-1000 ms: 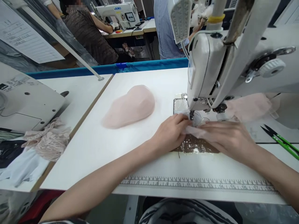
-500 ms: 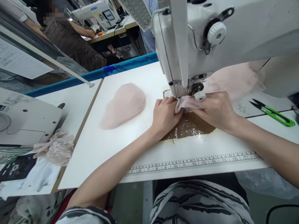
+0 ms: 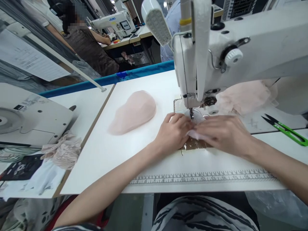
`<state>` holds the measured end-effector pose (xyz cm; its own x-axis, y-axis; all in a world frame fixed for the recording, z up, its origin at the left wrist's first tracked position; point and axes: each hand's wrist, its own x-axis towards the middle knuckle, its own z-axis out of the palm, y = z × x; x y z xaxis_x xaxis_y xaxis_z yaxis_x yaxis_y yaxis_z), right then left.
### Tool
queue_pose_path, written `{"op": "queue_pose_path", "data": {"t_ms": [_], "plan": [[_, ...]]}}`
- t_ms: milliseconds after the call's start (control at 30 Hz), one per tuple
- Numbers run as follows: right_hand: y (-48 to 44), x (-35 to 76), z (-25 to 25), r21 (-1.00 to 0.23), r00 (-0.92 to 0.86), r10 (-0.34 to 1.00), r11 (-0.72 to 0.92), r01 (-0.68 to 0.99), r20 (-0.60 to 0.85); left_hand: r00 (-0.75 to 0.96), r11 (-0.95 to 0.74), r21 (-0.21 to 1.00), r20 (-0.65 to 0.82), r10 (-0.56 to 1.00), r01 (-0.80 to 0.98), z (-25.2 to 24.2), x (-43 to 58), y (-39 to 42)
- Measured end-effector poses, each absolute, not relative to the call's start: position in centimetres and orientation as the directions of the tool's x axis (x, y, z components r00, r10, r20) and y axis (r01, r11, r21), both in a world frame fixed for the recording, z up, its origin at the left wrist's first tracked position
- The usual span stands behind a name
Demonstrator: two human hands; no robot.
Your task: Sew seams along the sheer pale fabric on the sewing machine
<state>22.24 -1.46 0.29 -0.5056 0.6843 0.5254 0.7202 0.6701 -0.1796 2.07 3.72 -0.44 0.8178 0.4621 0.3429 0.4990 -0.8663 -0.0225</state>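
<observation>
A small piece of sheer pale pink fabric [image 3: 196, 135] lies bunched just in front of the needle of the white sewing machine [image 3: 190, 70]. My left hand [image 3: 173, 132] has its fingertips closed on the fabric's left side. From the right, my right hand [image 3: 222, 133] pinches the same fabric, its fingers slightly blurred. Both hands rest over a brown, tape-covered patch [image 3: 197, 144] on the table, and they hide much of the fabric. The presser foot [image 3: 191, 113] shows just beyond my fingertips.
Pink sheer pieces [image 3: 136, 112] lie left on the white table, and more pink fabric [image 3: 247, 96] sits beneath the machine arm. Green thread snips [image 3: 286, 130] lie at right. A printed ruler [image 3: 204, 178] runs along the front edge. A co-worker [image 3: 86, 51] sits at another machine.
Both hands have drawn the fabric back toward me, away from the needle, so the presser foot now shows. The head view has shifted, moving the scene slightly right and down.
</observation>
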Motion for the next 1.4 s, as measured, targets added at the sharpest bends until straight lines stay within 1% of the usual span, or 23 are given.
{"op": "queue_pose_path", "data": {"t_ms": [100, 167, 267, 367, 600, 867, 1100, 1233, 1300, 1400], "plan": [[-2.1, 22.3, -0.2, -0.030, -0.617, 0.589, 0.735, 0.677, 0.522, 0.829, -0.873, -0.102, 0.381, 0.409, 0.477, -0.7, 1.4, 2.8], [-2.3, 22.3, -0.4, 0.005, -0.638, 0.585, 0.735, 0.678, 0.501, 0.835, -0.876, -0.120, 0.386, 0.392, 0.467, -0.9, 1.2, 2.5], [-2.2, 22.2, -0.4, -0.010, -0.637, 0.597, 0.733, 0.680, 0.488, 0.852, -0.887, -0.136, 0.376, 0.365, 0.440, -1.1, 1.0, 2.6], [-2.2, 22.2, -0.3, -0.015, -0.636, 0.606, 0.730, 0.684, 0.478, 0.855, -0.895, -0.125, 0.376, 0.356, 0.428, -1.3, 0.8, 2.8], [-2.4, 22.1, -0.2, -0.027, -0.643, 0.606, 0.737, 0.675, 0.468, 0.848, -0.890, -0.116, 0.380, 0.369, 0.440, -1.3, 0.9, 2.8], [-2.2, 22.1, -0.3, 0.001, -0.640, 0.597, 0.730, 0.683, 0.484, 0.842, -0.882, -0.117, 0.377, 0.386, 0.456, -1.3, 0.9, 2.8], [-2.0, 22.3, -0.6, 0.011, -0.633, 0.599, 0.722, 0.692, 0.491, 0.821, -0.873, -0.050, 0.368, 0.435, 0.485, -1.2, 1.1, 2.9], [-1.7, 22.3, -0.7, 0.020, -0.623, 0.603, 0.711, 0.703, 0.499, 0.810, -0.860, -0.050, 0.368, 0.457, 0.508, -1.1, 1.3, 3.1], [-1.6, 22.3, -0.7, 0.026, -0.618, 0.607, 0.702, 0.712, 0.500, 0.808, -0.861, -0.062, 0.385, 0.446, 0.505, -1.1, 1.2, 3.1], [-1.6, 22.2, -0.8, 0.044, -0.625, 0.600, 0.703, 0.710, 0.499, 0.822, -0.884, -0.084, 0.418, 0.387, 0.460, -1.1, 1.0, 2.8]]}}
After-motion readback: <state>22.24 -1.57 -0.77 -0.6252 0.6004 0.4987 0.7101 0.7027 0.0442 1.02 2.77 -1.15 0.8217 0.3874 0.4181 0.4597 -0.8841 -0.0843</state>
